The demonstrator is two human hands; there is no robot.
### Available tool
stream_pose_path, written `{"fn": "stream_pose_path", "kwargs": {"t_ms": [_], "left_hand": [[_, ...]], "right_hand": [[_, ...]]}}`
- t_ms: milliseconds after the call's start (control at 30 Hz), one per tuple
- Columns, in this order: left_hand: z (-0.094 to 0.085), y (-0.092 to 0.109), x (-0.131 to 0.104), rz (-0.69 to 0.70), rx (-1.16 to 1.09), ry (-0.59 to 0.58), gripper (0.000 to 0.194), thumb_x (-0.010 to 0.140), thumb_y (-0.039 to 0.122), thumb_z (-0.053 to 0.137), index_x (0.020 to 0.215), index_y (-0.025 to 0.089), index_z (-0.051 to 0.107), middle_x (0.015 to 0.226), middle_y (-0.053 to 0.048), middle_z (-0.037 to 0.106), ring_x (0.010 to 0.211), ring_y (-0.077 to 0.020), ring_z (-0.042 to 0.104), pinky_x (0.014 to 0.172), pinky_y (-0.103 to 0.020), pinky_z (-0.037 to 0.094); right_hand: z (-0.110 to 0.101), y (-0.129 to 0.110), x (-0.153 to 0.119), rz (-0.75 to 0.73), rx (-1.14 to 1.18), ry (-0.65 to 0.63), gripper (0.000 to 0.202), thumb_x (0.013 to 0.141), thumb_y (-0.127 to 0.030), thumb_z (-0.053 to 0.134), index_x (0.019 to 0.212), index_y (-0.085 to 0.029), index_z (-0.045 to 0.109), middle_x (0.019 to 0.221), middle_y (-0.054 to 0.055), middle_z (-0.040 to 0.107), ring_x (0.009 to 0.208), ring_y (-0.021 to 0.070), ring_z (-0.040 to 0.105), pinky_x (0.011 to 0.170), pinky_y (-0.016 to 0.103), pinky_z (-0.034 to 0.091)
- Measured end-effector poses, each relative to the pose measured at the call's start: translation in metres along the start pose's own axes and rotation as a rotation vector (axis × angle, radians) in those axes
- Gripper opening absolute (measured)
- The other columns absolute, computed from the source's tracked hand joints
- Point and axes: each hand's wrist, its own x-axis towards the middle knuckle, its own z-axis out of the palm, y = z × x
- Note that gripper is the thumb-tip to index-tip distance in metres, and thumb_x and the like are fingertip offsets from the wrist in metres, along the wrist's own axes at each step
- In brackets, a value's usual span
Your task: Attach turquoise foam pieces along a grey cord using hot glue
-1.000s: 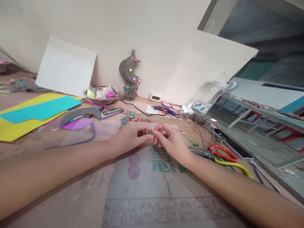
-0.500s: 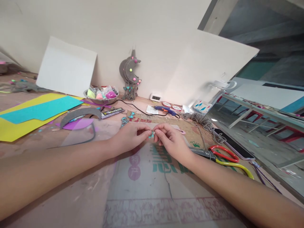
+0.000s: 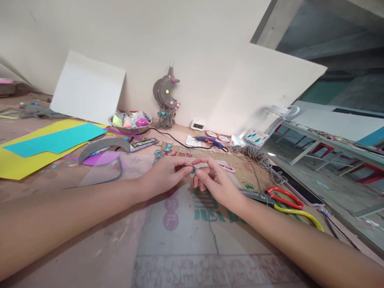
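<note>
A tiny teal and grey piece (image 3: pixel 193 171) is pinched between the thumb and forefinger of my left hand (image 3: pixel 168 173). From the right, my right hand (image 3: pixel 217 180) has its fingertips against the same piece, thumb and fingers curled round it. Both hands hover over a clear sheet on printed cardboard (image 3: pixel 180 240). A grey strand (image 3: pixel 214 234) lies on the sheet below them. Scissors (image 3: pixel 264 197) with one red and one yellow handle rest beside my right wrist. Small teal pieces (image 3: pixel 157 156) lie just behind my left hand.
A grey moon ornament (image 3: pixel 166 94) stands by the wall. Around it are a bowl of coloured clay (image 3: pixel 129 129), a glue gun (image 3: pixel 211 141), grey yarn (image 3: pixel 255 156) and a phone (image 3: pixel 295 186). Yellow (image 3: pixel 18 170) and blue sheets (image 3: pixel 60 138) lie left.
The fingers of my right hand have shifted, the forefinger now raised and more arched around the small piece. My left hand keeps its pinch. The whole view has moved slightly.
</note>
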Motion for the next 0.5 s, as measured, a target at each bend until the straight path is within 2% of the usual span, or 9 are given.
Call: {"fn": "stream_pose_path", "kwargs": {"t_ms": [100,367,500], "left_hand": [[0.0002,-0.0008,0.0000,0.007,-0.013,-0.001,0.028,0.087,0.027,0.042,0.081,0.015,0.068,0.072,0.000,0.066,0.067,-0.0128,0.056,0.065,-0.022,0.043],[0.0006,-0.0015,-0.0003,0.005,-0.033,-0.004,0.027,0.087,0.026,0.044,0.085,0.016,0.069,0.076,-0.001,0.068,0.070,-0.0136,0.058,0.067,-0.022,0.043],[0.0004,-0.0032,0.0003,0.040,-0.073,-0.053,0.027,0.088,0.025,0.042,0.085,0.016,0.068,0.080,0.000,0.070,0.073,-0.0129,0.060,0.069,-0.021,0.043]], "right_hand": [[-0.0005,0.0000,-0.0004,-0.001,0.042,0.004,0.026,0.092,-0.040,0.037,0.107,-0.020,0.043,0.064,-0.002,0.056,0.052,0.0096,0.050,0.051,0.023,0.042],[0.0007,0.0045,0.0005,-0.007,0.049,0.005,0.018,0.089,-0.036,0.045,0.100,-0.022,0.040,0.060,-0.005,0.054,0.048,0.0080,0.045,0.047,0.020,0.037],[0.0010,0.0052,0.0005,0.006,0.049,0.008,0.018,0.089,-0.037,0.045,0.098,-0.022,0.040,0.058,-0.006,0.053,0.047,0.0080,0.044,0.046,0.020,0.036]]}}
